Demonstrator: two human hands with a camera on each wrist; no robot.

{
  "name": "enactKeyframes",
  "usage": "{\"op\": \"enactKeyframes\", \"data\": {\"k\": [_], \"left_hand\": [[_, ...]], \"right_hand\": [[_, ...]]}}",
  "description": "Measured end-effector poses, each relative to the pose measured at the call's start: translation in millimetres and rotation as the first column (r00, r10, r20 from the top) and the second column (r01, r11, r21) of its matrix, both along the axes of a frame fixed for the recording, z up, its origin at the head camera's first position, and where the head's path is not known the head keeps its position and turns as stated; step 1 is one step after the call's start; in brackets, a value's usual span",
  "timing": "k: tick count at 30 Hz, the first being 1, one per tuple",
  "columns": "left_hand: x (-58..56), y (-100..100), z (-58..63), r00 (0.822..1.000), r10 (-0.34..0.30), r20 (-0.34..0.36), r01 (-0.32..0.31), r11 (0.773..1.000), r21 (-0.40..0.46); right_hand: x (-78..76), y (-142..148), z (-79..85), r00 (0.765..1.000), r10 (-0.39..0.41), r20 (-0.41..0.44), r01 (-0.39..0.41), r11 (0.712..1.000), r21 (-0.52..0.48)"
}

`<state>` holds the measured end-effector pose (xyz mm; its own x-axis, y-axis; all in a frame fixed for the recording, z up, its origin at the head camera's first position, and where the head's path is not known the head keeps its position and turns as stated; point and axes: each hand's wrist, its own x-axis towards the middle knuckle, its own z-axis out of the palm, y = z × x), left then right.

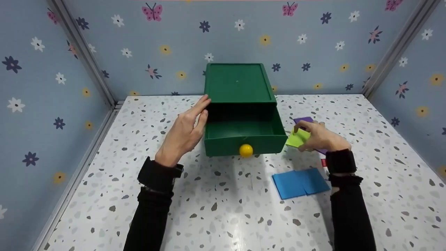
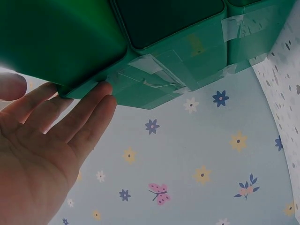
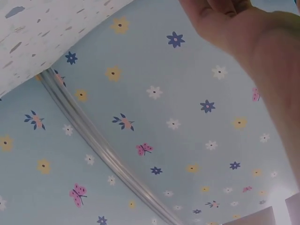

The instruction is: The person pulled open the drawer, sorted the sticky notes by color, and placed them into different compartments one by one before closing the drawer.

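A green box stands near the back wall with its green drawer pulled out. The drawer has a yellow round knob, and its visible floor is bare. My left hand rests against the box's left side, fingers straight; the left wrist view shows the fingertips along the box's edge. To the right, my right hand curls over a lime-green paper square, fingertips and thumb at its opposite edges. Purple paper lies partly hidden behind that hand. In the right wrist view, the fingers leave the frame.
Two blue paper squares lie overlapping in front of the right hand. A small red tag shows beside the right cuff. Clear tape covers part of the box. Flower-patterned walls enclose the speckled table.
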<state>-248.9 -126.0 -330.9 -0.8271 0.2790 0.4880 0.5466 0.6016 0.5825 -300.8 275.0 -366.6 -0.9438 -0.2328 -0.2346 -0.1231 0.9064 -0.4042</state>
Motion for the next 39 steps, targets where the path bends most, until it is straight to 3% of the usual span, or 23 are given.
{"op": "enactKeyframes", "data": {"k": [7,15,27,39], "left_hand": [[0.2,0.6,0.3,1.0,0.003,-0.001,-0.003,1.0,-0.008],[0.9,0.7,-0.8,1.0,0.009,0.014,-0.009,1.0,-0.014],[0.5,2.0,-1.7,1.0,0.005,-0.015,-0.006,1.0,-0.022],[0.3,3.6,-2.4,0.999,0.02,-0.04,-0.021,0.999,-0.029]], "right_hand": [[16.2,-4.7,24.0,0.992,0.004,-0.126,-0.004,1.0,-0.001],[33.6,-11.0,46.6,0.961,-0.007,-0.277,-0.016,0.996,-0.083],[49.4,-20.7,61.5,0.915,-0.023,-0.402,-0.05,0.984,-0.17],[57.8,-25.5,68.7,0.876,-0.017,-0.482,-0.083,0.979,-0.185]]}}
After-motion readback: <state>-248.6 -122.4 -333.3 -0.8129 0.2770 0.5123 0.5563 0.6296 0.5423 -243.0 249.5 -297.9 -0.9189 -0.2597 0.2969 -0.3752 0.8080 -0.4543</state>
